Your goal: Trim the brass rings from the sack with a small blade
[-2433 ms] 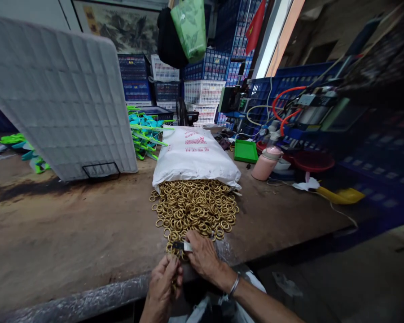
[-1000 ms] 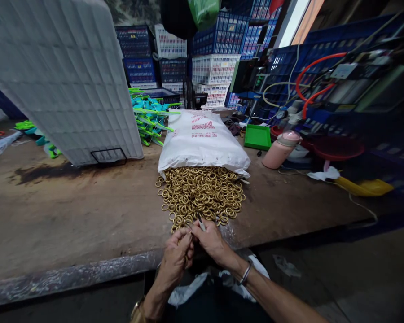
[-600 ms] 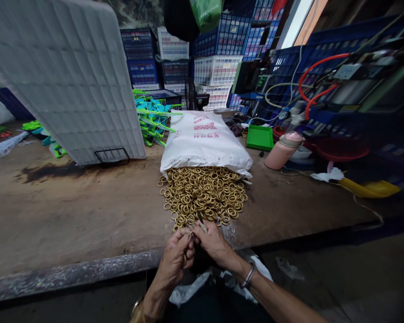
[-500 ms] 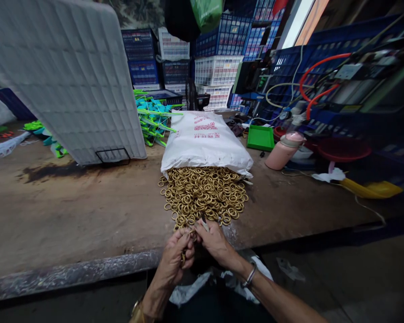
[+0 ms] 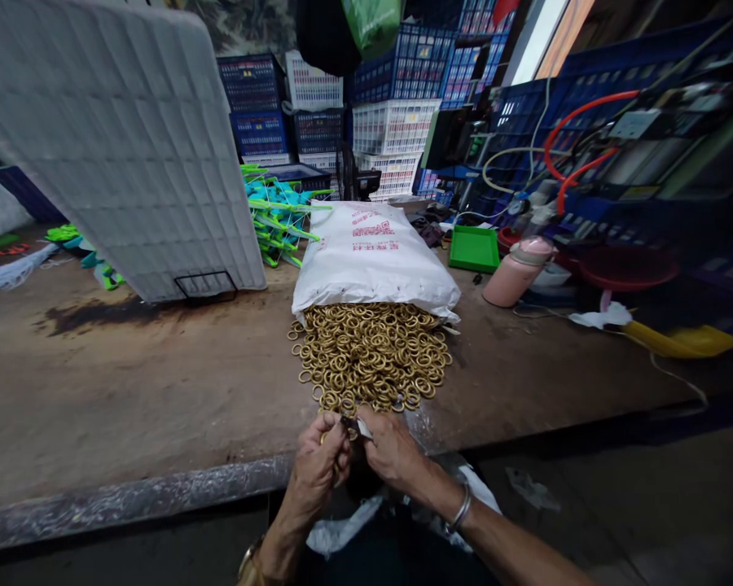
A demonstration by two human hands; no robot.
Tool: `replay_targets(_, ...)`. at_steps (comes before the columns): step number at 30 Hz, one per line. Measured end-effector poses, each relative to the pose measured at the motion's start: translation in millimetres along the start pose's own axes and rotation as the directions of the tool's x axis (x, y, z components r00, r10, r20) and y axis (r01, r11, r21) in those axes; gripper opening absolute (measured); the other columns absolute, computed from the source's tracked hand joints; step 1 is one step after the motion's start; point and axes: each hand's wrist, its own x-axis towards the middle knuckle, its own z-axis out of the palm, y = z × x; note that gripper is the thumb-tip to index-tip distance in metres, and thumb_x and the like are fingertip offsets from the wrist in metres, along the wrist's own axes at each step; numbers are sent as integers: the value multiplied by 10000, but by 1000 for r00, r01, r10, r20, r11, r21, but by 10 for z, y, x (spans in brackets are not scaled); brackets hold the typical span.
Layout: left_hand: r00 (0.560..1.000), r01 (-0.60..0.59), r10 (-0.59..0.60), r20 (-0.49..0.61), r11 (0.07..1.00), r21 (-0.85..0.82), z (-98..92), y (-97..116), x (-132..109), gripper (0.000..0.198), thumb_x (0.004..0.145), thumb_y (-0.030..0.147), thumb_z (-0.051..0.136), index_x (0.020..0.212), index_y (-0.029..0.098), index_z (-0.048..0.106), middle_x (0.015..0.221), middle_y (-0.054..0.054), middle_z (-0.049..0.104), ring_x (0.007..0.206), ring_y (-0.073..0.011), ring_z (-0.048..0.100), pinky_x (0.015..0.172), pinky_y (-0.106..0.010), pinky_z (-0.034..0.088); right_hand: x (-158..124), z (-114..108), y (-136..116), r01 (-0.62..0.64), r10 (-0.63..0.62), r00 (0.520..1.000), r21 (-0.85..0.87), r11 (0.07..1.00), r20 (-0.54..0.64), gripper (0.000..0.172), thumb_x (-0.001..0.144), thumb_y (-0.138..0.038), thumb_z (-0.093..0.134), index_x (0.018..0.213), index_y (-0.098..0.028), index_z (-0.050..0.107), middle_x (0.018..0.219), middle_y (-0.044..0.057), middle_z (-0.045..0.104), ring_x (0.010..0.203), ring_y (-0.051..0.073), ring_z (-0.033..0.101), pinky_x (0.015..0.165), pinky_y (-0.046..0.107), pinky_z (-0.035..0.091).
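My left hand [image 5: 321, 456] is closed at the front edge of the table, fingers curled round a brass-coloured ring that shows only in part. Close on its right, my right hand [image 5: 394, 448] grips a small tool with a dark tip and a pale handle [image 5: 365, 429]. The dark tip points left and reaches the fingertips of my left hand; whether it touches the ring is hidden. Just beyond both hands lies a heap of brass-coloured rings [image 5: 372, 350], spilling from the mouth of a white sack [image 5: 375, 264] with red print.
Left of the sack, a white ribbed panel [image 5: 128, 155] stands on the wooden table [image 5: 159, 382]. Green and turquoise plastic pieces [image 5: 274, 212] lie behind it. To the right are a green tray [image 5: 473, 248], a pink bottle [image 5: 516, 273] and a red bowl [image 5: 629, 264]. Stacked crates [image 5: 397, 126] rise behind.
The dark tip of the tool has swung from pointing up and away to pointing left, at my left fingertips. My right hand has turned and shifted slightly; the heap looks the same.
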Motion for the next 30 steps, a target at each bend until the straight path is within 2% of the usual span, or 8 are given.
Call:
replay_targets(7, 999, 28, -28, 35, 1000, 10, 2, 40, -206, 345, 660, 458, 644, 742, 189, 444, 453, 102, 435, 317, -9, 308, 314, -114, 196, -6, -10, 97, -30, 39, 996, -120, 992, 78, 242, 645, -35, 405, 794, -165, 544, 715, 50, 629, 634, 136, 536, 533, 211, 260)
replay_targets(10, 990, 39, -39, 133, 999, 2, 55, 174, -434, 307, 671, 417, 654, 743, 175, 478, 449, 77, 483, 315, -17, 360, 316, -117, 234, -21, 83, 232, -59, 74, 992, -154, 986, 97, 240, 677, -57, 394, 805, -176, 558, 697, 54, 632, 621, 145, 552, 533, 213, 276)
replay_targets(12, 985, 14, -8, 174, 999, -36, 59, 276, -551, 307, 648, 387, 686, 737, 165, 494, 455, 61, 507, 317, -23, 375, 313, -125, 274, 9, 164, 318, -18, 28, 999, -196, 980, 47, 302, 659, -38, 369, 845, -189, 553, 651, 42, 617, 619, 156, 566, 544, 218, 295)
replay_targets(16, 997, -75, 71, -29, 977, -201, -166, 337, -764, 310, 647, 382, 691, 723, 160, 489, 455, 69, 467, 318, -17, 346, 286, -112, 226, 83, 293, 377, 124, -114, 992, -258, 958, 57, 240, 683, -97, 392, 835, -201, 545, 613, 41, 606, 569, 184, 579, 533, 239, 317)
replay_targets(19, 961, -213, 156, -227, 944, -252, -433, 199, -997, 271, 673, 347, 679, 730, 160, 491, 461, 79, 420, 334, -15, 301, 283, -109, 187, 90, 328, 371, 197, -188, 980, -290, 937, 60, 245, 686, -113, 400, 861, -200, 548, 583, 52, 601, 532, 205, 574, 507, 252, 306)
replay_targets(22, 923, -272, 166, -346, 919, -285, -627, 14, -1206, 242, 698, 325, 661, 738, 162, 486, 516, 70, 420, 362, -12, 288, 288, -104, 167, 82, 334, 362, 212, -214, 977, -299, 930, 25, 241, 696, -123, 388, 860, -190, 550, 590, 69, 605, 514, 209, 561, 496, 259, 294)
replay_targets(26, 923, -229, 112, -367, 929, -292, -677, -126, -1295, 240, 702, 323, 658, 737, 162, 484, 524, 72, 406, 374, -11, 276, 291, -100, 154, 45, 290, 289, 192, -199, 980, -218, 957, -10, 243, 666, -102, 371, 811, -192, 545, 593, 44, 590, 510, 169, 524, 513, 247, 296)
replay_targets(30, 966, -97, 29, -257, 962, -256, -574, -171, -1170, 232, 703, 322, 657, 738, 156, 498, 521, 75, 411, 362, -6, 257, 290, -105, 152, 22, 219, 226, 151, -147, 982, 23, 988, -118, 176, 738, -192, 348, 660, -196, 506, 559, 11, 527, 535, 141, 472, 537, 229, 319)
